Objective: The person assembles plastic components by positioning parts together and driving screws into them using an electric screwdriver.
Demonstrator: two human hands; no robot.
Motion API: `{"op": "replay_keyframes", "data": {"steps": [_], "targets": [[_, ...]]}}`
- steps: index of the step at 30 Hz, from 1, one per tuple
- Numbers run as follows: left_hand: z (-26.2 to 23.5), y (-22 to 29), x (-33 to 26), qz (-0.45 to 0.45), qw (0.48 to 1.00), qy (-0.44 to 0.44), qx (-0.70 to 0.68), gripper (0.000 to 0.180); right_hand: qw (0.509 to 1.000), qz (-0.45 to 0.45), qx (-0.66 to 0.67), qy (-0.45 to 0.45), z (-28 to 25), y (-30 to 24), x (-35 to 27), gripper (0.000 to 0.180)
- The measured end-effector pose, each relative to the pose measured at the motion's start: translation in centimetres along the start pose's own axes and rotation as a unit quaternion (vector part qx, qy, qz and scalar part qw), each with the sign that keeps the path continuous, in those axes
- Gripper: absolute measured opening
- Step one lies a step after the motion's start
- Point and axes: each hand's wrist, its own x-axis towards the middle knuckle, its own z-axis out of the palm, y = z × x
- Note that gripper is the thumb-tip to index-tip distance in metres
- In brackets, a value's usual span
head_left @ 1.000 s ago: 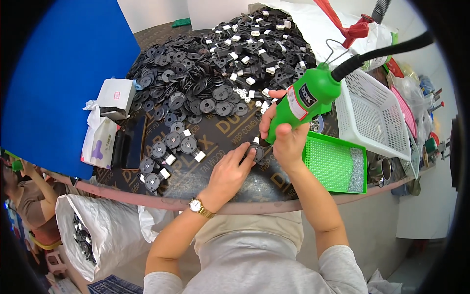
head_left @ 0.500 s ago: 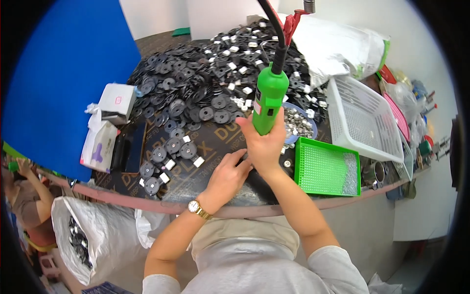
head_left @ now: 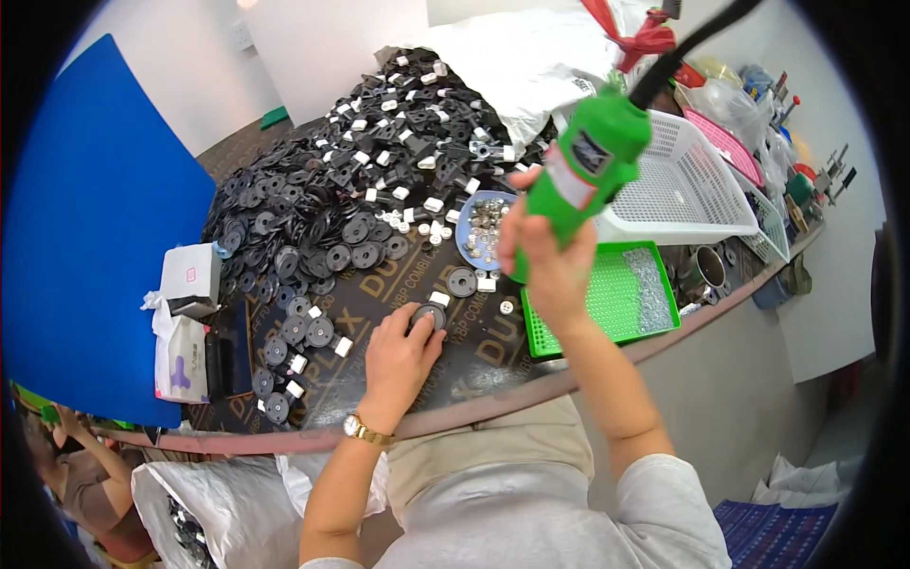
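My right hand (head_left: 555,261) is wrapped round a green electric screwdriver (head_left: 592,156), holding it up and tilted over the left side of the green tray (head_left: 621,337). A black cable and a red tie come off the tool's top. My left hand (head_left: 398,356), with a gold watch at the wrist, rests on the table with its fingertips round a black disc part (head_left: 431,316) that has a white block. Beyond it lies another black disc (head_left: 462,282). A blue plate (head_left: 463,237) of small metal pieces stands left of the screwdriver.
A large heap of black parts (head_left: 284,190) with white blocks covers the table's back. Several assembled discs (head_left: 319,331) lie at the left, near a tissue pack (head_left: 182,360) and a white box (head_left: 190,278). A white basket (head_left: 730,228) and a metal cup (head_left: 702,268) stand at right.
The screwdriver has been lifted from upright beside my left hand and swung right, tilting over the green tray. My left hand has come away leftward, uncovering the black disc part. The head view has shifted.
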Motion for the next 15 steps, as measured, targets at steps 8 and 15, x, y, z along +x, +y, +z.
{"op": "replay_keyframes", "data": {"steps": [8,15], "targets": [[-0.4,0.2,0.3,-0.056,0.979,-0.056,-0.190,0.020,0.999,0.029,0.004,0.019,-5.5,-0.1,-4.0,0.071],[-0.6,-0.4,0.2,-0.062,0.972,-0.069,-0.215,0.020,0.998,0.044,-0.028,0.031,-7.3,-0.5,-3.8,0.078]]}}
